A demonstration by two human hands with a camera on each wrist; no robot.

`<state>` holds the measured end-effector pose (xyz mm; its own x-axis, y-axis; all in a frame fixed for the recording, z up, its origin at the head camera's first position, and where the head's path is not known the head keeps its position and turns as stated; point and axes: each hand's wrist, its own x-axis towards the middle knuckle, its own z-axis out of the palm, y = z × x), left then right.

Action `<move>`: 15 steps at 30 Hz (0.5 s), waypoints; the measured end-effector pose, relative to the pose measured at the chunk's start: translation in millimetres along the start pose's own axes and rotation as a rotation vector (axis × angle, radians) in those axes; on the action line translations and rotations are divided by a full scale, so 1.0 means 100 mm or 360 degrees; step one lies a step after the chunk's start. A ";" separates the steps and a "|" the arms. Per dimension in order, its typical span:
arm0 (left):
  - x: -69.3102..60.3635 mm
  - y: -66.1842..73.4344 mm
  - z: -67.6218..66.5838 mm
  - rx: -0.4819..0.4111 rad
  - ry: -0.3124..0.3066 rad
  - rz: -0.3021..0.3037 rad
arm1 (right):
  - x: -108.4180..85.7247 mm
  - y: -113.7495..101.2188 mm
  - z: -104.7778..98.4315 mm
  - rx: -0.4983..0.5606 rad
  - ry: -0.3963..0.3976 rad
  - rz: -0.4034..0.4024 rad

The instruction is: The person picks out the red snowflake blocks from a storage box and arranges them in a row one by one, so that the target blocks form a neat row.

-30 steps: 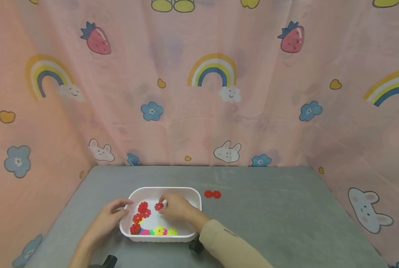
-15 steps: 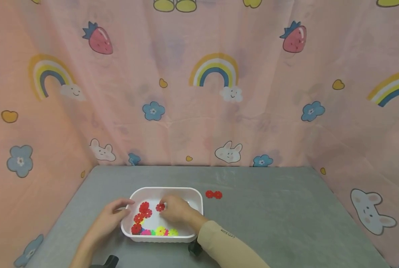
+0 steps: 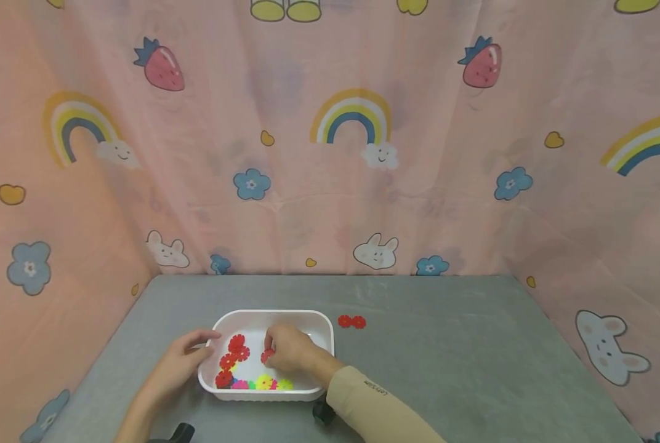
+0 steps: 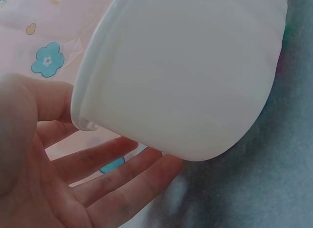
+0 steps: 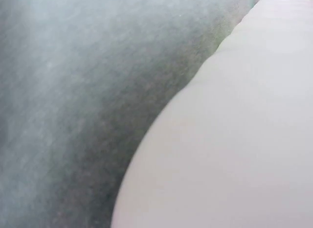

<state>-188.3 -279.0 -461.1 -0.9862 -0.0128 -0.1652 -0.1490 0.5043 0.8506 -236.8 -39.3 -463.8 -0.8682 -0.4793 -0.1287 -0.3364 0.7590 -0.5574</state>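
A white plastic tray [image 3: 274,394] stands on the grey table, with several flower-shaped plastic discs inside. My left hand [image 3: 177,363] holds the tray's left end; in the left wrist view, fingers [image 4: 142,186] touch the outer wall [image 4: 186,81] and rim. Inside the tray, my right hand [image 3: 291,347] pinches a red flower-shaped disc [image 3: 266,355], partly hidden by its fingers. Several red discs [image 3: 236,344] lie to the left in the tray. Along the near wall are yellow discs [image 3: 264,382], pink and green ones. Only the tray's outside [image 5: 234,140] and the table show in the right wrist view.
Two red discs [image 3: 352,322] lie side by side, touching or joined, on the table [image 3: 446,357] just right of the tray. A pink patterned curtain [image 3: 285,234] rises behind and at both sides. Black wrist gear [image 3: 323,411] sits beneath the right forearm.
My right hand has shifted the red disc slightly toward the near side of the tray, and its fingers now cover more of it. The left hand has stayed in place on the tray.
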 end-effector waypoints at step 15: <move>-0.01 -0.02 0.00 0.0038 -0.0017 -0.0035 | -0.18 -0.04 -0.14 0.0189 -0.0021 -0.0023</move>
<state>-187.1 -280.1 -462.1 -0.9818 -0.0150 -0.1892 -0.1688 0.5243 0.8346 -225.4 -27.6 -448.1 -0.8583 -0.4963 -0.1301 -0.3028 0.6947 -0.6524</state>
